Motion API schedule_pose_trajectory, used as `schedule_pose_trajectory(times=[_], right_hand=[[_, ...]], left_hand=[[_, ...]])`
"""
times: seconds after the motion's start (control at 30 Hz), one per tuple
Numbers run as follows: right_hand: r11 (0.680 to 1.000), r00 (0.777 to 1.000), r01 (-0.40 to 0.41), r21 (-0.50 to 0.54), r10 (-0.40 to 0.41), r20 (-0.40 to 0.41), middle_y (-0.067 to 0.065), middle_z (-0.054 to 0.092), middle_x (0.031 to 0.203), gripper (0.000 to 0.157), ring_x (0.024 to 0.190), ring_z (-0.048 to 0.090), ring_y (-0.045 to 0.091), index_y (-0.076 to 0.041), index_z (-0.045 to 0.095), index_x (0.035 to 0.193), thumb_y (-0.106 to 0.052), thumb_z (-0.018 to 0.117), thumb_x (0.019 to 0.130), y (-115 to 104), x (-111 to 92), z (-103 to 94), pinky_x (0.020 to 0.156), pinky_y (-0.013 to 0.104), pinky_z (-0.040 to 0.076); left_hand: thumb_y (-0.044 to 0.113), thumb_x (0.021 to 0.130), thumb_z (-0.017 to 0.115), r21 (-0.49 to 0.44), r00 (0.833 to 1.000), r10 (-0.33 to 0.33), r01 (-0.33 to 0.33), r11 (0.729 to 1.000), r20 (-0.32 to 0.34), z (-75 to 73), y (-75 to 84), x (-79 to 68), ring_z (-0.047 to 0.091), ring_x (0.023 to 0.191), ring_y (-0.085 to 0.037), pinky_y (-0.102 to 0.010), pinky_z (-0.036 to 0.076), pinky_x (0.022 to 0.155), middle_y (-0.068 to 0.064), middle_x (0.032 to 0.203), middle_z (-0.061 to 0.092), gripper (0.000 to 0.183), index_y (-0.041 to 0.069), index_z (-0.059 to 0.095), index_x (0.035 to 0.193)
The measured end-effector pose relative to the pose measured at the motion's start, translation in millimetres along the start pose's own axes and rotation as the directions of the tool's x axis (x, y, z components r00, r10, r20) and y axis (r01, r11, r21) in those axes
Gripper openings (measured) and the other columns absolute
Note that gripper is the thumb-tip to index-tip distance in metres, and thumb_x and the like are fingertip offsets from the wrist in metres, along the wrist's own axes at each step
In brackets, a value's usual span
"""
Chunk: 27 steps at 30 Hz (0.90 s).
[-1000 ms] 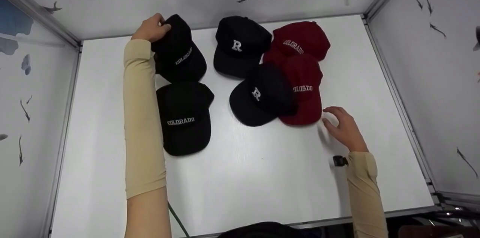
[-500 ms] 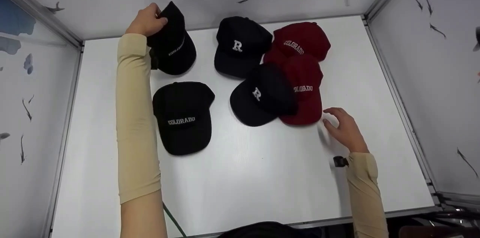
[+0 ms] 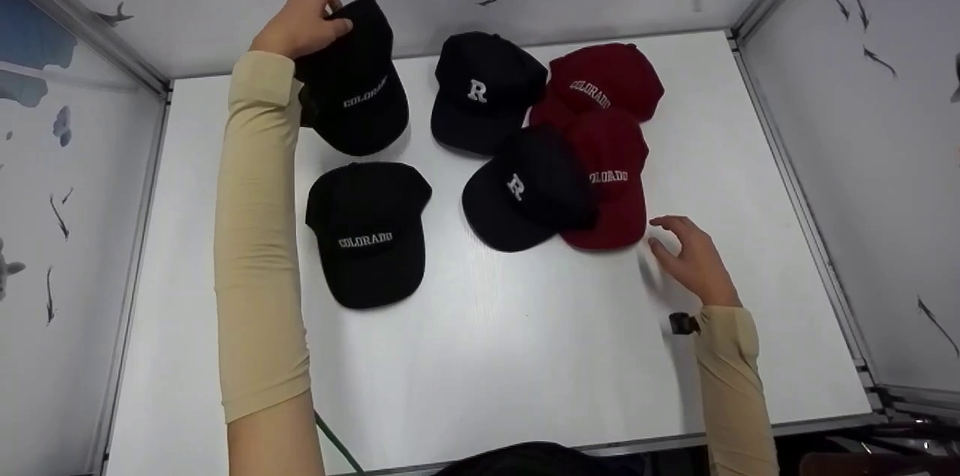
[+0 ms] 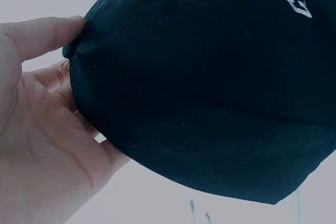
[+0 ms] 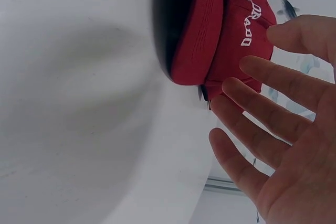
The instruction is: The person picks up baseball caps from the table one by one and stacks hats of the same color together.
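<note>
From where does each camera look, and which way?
Head: on the head, facing forward and down at caps; left hand, right hand and sleeves show.
Left wrist: on that wrist, facing the left hand pinching a black cap.
Right wrist: on that wrist, facing the right hand and a red cap.
Head and left wrist both show that black cap.

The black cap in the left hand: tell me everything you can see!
The black baseball cap looks like woven cloth, with a rounded crown, seams, a curved brim and white letters starting COLOR. The left hand pinches the crown, holding it tilted, brim end nearest, at the far left of the white table. Whether it touches the table is unclear.
</note>
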State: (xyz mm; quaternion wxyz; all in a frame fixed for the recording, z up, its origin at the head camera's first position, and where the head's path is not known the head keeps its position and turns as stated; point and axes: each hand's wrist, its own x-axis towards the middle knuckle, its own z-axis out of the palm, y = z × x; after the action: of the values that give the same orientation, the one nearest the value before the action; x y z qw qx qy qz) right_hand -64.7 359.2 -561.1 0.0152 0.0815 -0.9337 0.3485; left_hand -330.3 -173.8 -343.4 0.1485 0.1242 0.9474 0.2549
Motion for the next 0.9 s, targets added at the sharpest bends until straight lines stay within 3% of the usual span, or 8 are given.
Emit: schedule_pose_trajectory(times=[0.43,0.63,0.9], right_hand=[[1.000,1.000,-0.019,0.006,0.019,0.017,0.026,0.058,0.120,0.031,0.110,0.053,0.042,0.008,0.059,0.121,-0.006,0.061,0.093,2,2,1.4,0.092,0.055,0.040],[0.998,0.998,-0.052,0.032,0.050,0.045,0.025,0.057,0.122,0.033,0.112,0.052,0.042,0.008,0.058,0.123,-0.009,0.059,0.095,3,1,4.5,0.094,0.056,0.039],[0.998,0.997,-0.065,0.025,0.064,0.047,0.026,0.057,0.121,0.032,0.112,0.051,0.042,0.008,0.058,0.123,-0.008,0.059,0.094,6,-2,2.1,0.095,0.056,0.038]], left_hand=[[0.024,0.100,0.042,0.028,0.996,0.086,-0.086,0.996,-0.031,-9.5,28.7,-16.9,0.052,0.106,-0.042,-0.054,0.040,0.093,-0.029,0.127,0.051,0.041,-0.002,0.042,0.132],[0.023,0.100,0.044,0.036,0.985,0.169,-0.167,0.985,-0.034,-8.0,43.8,-24.2,0.055,0.102,-0.040,-0.052,0.042,0.091,-0.027,0.122,0.055,0.038,-0.001,0.044,0.130],[0.020,0.100,0.045,0.052,0.964,0.262,-0.264,0.963,0.036,6.6,62.7,-25.8,0.055,0.098,-0.036,-0.049,0.042,0.088,-0.025,0.116,0.057,0.035,-0.002,0.046,0.127]])
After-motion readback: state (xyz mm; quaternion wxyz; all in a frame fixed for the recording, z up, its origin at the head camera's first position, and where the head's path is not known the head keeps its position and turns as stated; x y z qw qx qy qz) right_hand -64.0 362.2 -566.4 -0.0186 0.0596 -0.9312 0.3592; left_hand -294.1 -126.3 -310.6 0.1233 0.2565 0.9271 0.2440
